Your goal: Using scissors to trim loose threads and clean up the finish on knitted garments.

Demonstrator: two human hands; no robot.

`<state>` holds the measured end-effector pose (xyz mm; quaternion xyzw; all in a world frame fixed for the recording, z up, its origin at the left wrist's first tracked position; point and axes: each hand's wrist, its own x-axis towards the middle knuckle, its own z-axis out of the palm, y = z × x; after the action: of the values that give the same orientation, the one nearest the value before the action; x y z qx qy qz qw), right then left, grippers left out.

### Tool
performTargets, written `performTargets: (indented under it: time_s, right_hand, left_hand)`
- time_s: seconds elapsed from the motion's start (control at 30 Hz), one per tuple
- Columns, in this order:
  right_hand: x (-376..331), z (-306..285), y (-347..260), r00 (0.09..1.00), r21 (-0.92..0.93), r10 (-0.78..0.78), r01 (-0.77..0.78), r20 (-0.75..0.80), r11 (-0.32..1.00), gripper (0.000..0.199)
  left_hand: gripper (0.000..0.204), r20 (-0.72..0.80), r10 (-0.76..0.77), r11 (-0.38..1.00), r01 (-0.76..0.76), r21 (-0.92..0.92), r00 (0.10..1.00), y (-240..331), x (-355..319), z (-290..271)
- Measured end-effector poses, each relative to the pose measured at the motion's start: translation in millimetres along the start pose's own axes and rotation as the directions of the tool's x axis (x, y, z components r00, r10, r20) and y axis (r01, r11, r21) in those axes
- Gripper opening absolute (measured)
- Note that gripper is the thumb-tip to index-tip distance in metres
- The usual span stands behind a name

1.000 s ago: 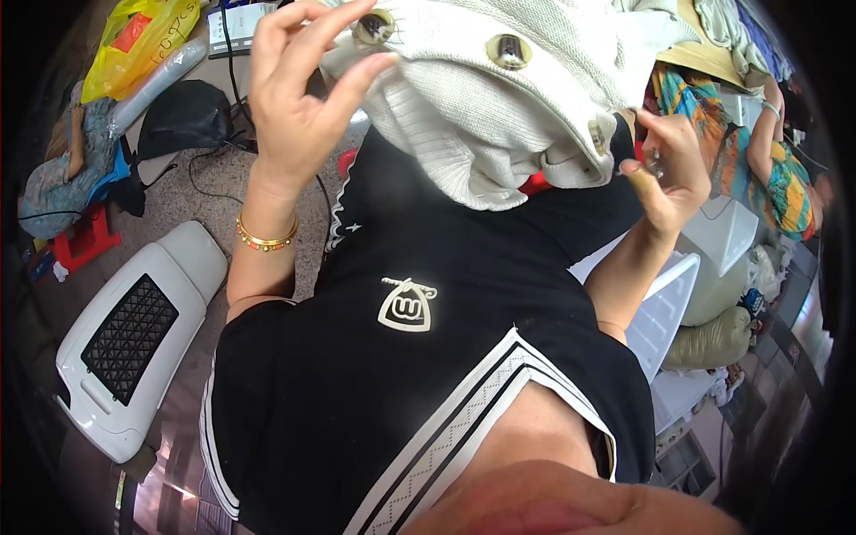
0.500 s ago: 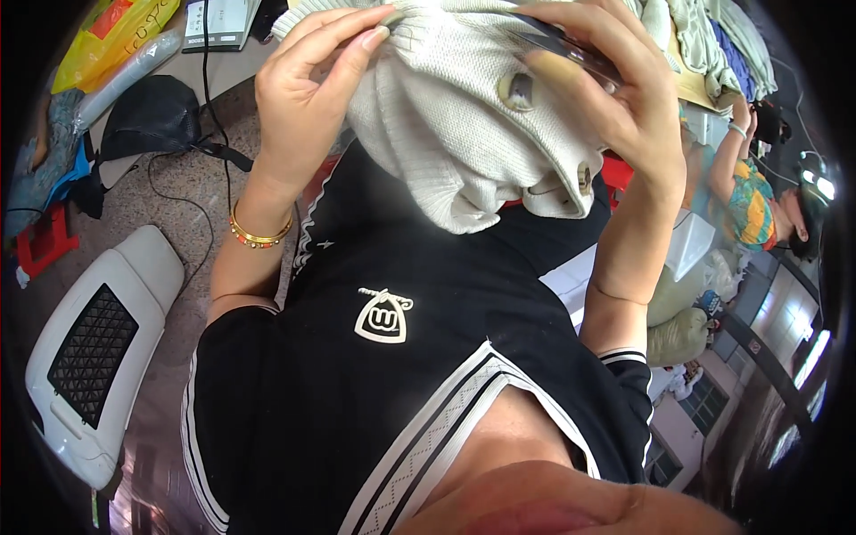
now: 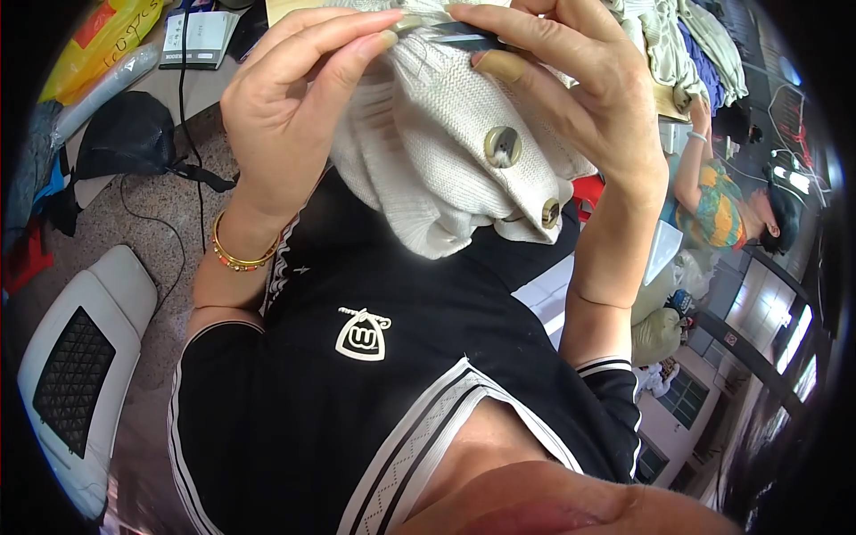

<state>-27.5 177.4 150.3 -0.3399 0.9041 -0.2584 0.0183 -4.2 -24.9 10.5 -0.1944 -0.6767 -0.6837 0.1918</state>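
Observation:
A cream knit garment (image 3: 437, 169) hangs bunched below my hands, with a large brown-and-pale button (image 3: 503, 147) and a smaller-looking button (image 3: 551, 212) on its band. My left hand (image 3: 299, 111) pinches the garment's upper edge between thumb and fingers. A small greyish-green piece shows at those fingertips; what it is I cannot tell. In my right hand (image 3: 580, 98) are dark metal thread snips (image 3: 465, 37), gripped between thumb and fingers. Their blades point left, close to the left fingertips. The thumb of that hand wears a tan covering. Part of the snips is hidden by the fingers.
At left stand a white chair (image 3: 80, 374) with a black panel and a black bag (image 3: 129, 134). Behind it lie a yellow plastic bag (image 3: 98, 45) and a boxed item (image 3: 198, 37). Pale garments (image 3: 655, 45) are heaped far right, near another person (image 3: 713, 209).
Both hands have shifted slightly left in view. The right hand has brought the snips closer to the left fingertips, and the garment's buttoned band has turned more into view.

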Motion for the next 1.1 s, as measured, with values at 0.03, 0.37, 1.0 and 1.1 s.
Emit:
performTargets:
  time_s: [0.03,0.37,1.0,1.1]
  right_hand:
    - [0.7,-0.2,-0.8,1.0,-0.044,0.001,-0.001,0.008,0.999,0.034]
    - [4.9,-3.1,-3.8,0.999,-0.085,-0.012,0.016,0.049,0.996,0.032]
    - [6.2,24.6,55.8,0.954,0.347,-0.297,0.294,-0.045,0.891,0.034]
    - [9.2,33.8,72.0,0.796,0.416,-0.545,0.604,-0.264,0.68,0.034]
  left_hand:
    - [0.02,-0.004,0.005,0.999,-0.005,0.036,1.0,0.9,0.7,0.6]
    - [0.019,0.022,0.028,0.999,-0.029,0.019,0.999,4.3,6.2,2.5]
    - [0.02,0.104,-0.05,0.998,0.054,-0.041,0.993,-0.2,7.4,2.3]
    - [0.02,0.109,-0.044,0.998,0.048,-0.038,0.993,0.1,7.3,2.9]
